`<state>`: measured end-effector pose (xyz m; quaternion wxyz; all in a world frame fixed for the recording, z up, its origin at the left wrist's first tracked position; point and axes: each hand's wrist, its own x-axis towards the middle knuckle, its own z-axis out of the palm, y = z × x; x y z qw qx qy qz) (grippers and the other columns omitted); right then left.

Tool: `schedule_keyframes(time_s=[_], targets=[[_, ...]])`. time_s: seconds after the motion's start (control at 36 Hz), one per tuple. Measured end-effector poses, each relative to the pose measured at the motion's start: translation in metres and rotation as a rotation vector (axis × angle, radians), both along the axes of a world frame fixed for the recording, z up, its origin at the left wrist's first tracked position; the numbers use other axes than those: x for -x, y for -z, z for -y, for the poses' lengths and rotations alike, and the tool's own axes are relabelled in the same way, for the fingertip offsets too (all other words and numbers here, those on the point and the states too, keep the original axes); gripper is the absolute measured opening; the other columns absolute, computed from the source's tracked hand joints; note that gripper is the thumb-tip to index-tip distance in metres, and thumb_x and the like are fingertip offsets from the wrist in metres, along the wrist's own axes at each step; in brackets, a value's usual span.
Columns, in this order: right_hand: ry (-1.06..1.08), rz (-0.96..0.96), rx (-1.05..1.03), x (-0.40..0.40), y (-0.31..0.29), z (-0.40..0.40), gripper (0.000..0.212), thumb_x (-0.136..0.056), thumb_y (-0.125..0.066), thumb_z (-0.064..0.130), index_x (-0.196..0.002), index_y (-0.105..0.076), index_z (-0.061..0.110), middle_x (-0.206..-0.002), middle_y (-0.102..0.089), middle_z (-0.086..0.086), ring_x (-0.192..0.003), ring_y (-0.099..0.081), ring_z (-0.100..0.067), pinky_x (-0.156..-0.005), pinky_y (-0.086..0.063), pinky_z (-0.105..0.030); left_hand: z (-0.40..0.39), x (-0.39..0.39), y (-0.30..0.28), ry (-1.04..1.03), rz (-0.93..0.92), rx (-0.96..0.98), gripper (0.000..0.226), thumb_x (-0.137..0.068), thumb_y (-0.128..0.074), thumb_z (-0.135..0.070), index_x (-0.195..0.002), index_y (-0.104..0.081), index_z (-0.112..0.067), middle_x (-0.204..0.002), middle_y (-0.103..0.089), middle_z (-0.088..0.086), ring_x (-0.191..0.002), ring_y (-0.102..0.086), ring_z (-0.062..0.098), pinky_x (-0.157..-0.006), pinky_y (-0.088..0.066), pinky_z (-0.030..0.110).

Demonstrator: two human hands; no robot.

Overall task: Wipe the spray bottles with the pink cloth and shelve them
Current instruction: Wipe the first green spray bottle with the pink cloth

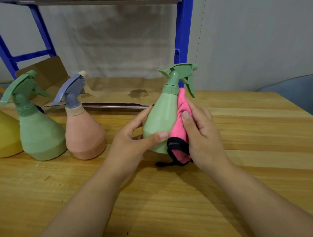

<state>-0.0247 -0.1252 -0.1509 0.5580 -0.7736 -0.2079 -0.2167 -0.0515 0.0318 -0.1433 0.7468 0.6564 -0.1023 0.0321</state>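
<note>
Both forearms reach in from the lower edge, cut off near the elbows, and meet over the wooden bench (259, 125). My left hand (133, 140) curls around the lower body of a pale green spray bottle (161, 116), thumb across its front and fingers wrapped behind, out of sight. My right hand (202, 131) presses a pink cloth (180, 124) against the bottle's right side, thumb lying on the fabric; its other fingers are partly hidden behind the cloth. The cloth has a black trimmed edge that hangs below the bottle and trails onto the bench. I cannot tell whether the bottle's base rests on the bench, since the cloth and my hands cover it. The bottle stands upright, nozzle pointing right. To the left stand three more bottles in a row: a peach bottle (85, 135) with a grey trigger, a darker green bottle (41, 136), and a yellow bottle (3, 134) cut off by the left edge. Behind them a blue metal shelf (183, 37) rises, its lowest level lined with stained brown cardboard (115, 91).
</note>
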Motion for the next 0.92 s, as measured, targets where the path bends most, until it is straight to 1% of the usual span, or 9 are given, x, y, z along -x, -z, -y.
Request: schedule_keyframes(time_s=[0.06,0.11,0.22,0.36,0.44,0.61,0.69,0.78,0.92], targets=[[-0.034,0.039,0.013,0.001,0.004,0.001,0.044,-0.097,-0.04,0.03,-0.14,-0.038,0.026,-0.111,-0.045,0.004,-0.101,-0.042,0.014,-0.088,-0.029,0.001,-0.002,-0.001,0.0,0.011,-0.021,0.098,0.064,-0.067,-0.079,-0.014,-0.124,-0.057,-0.034,-0.118,-0.065,0.0,-0.098,-0.068,0.021,-0.075,-0.059,0.037],[-0.059,0.071,0.04,0.003,0.012,0.001,0.046,-0.096,-0.041,0.03,-0.141,-0.034,0.028,-0.114,-0.042,0.008,-0.108,-0.041,0.01,-0.094,-0.027,-0.002,-0.004,-0.003,0.001,-0.024,-0.039,0.155,0.057,-0.071,-0.07,-0.017,-0.124,-0.057,-0.03,-0.118,-0.064,0.011,-0.1,-0.067,0.028,-0.08,-0.057,0.045],[-0.078,0.106,0.06,0.005,0.022,0.0,0.048,-0.093,-0.039,0.038,-0.14,-0.031,0.033,-0.122,-0.039,0.011,-0.117,-0.039,0.006,-0.099,-0.025,-0.004,-0.006,-0.004,0.001,-0.074,-0.052,0.198,0.054,-0.072,-0.069,-0.02,-0.124,-0.054,-0.025,-0.109,-0.067,0.013,-0.107,-0.062,0.038,-0.091,-0.046,0.063],[-0.03,0.144,0.046,0.004,0.018,-0.003,0.045,-0.094,-0.038,0.037,-0.139,-0.033,0.034,-0.122,-0.036,0.017,-0.121,-0.037,0.0,-0.103,-0.023,-0.008,0.001,-0.004,0.002,-0.031,-0.047,0.142,0.057,-0.073,-0.075,-0.021,-0.125,-0.054,-0.028,-0.119,-0.063,0.004,-0.099,-0.068,0.023,-0.082,-0.057,0.046],[-0.026,0.14,0.052,0.004,0.018,-0.004,0.045,-0.094,-0.038,0.038,-0.139,-0.034,0.033,-0.124,-0.035,0.021,-0.124,-0.037,-0.005,-0.105,-0.024,-0.011,0.002,-0.005,0.003,-0.065,-0.015,0.069,0.065,-0.063,-0.083,-0.023,-0.122,-0.056,-0.031,-0.121,-0.06,-0.002,-0.098,-0.068,0.023,-0.08,-0.057,0.046],[-0.08,0.114,-0.045,-0.002,0.001,0.001,0.041,-0.098,-0.038,0.023,-0.138,-0.039,0.028,-0.126,-0.047,0.013,-0.119,-0.043,0.003,-0.101,-0.031,-0.011,0.0,-0.002,0.002,0.021,0.03,0.104,0.06,-0.059,-0.074,-0.018,-0.115,-0.058,-0.031,-0.119,-0.062,-0.007,-0.095,-0.069,0.014,-0.067,-0.059,0.032],[-0.118,0.054,-0.118,-0.005,-0.004,0.001,0.039,-0.098,-0.038,0.025,-0.136,-0.039,0.033,-0.124,-0.049,0.019,-0.117,-0.045,0.006,-0.095,-0.034,-0.007,0.001,-0.003,0.005,0.033,0.036,0.104,0.058,-0.067,-0.079,-0.013,-0.117,-0.057,-0.031,-0.119,-0.061,-0.003,-0.096,-0.069,0.015,-0.067,-0.058,0.032],[-0.128,0.069,-0.087,-0.003,0.0,-0.002,0.043,-0.098,-0.037,0.022,-0.141,-0.036,0.026,-0.129,-0.045,0.019,-0.122,-0.041,0.007,-0.099,-0.03,-0.008,0.001,-0.005,0.007,0.015,0.059,0.107,0.057,-0.067,-0.073,-0.016,-0.118,-0.058,-0.036,-0.119,-0.061,-0.001,-0.103,-0.065,0.022,-0.069,-0.057,0.035],[-0.13,0.13,0.01,0.005,0.007,-0.004,0.043,-0.1,-0.037,0.03,-0.141,-0.026,0.032,-0.14,-0.031,0.019,-0.132,-0.028,0.009,-0.105,-0.021,-0.005,0.001,-0.006,0.007,-0.034,0.07,0.102,0.077,-0.056,-0.084,-0.018,-0.125,-0.056,-0.036,-0.126,-0.058,-0.002,-0.11,-0.062,0.025,-0.076,-0.058,0.037]])
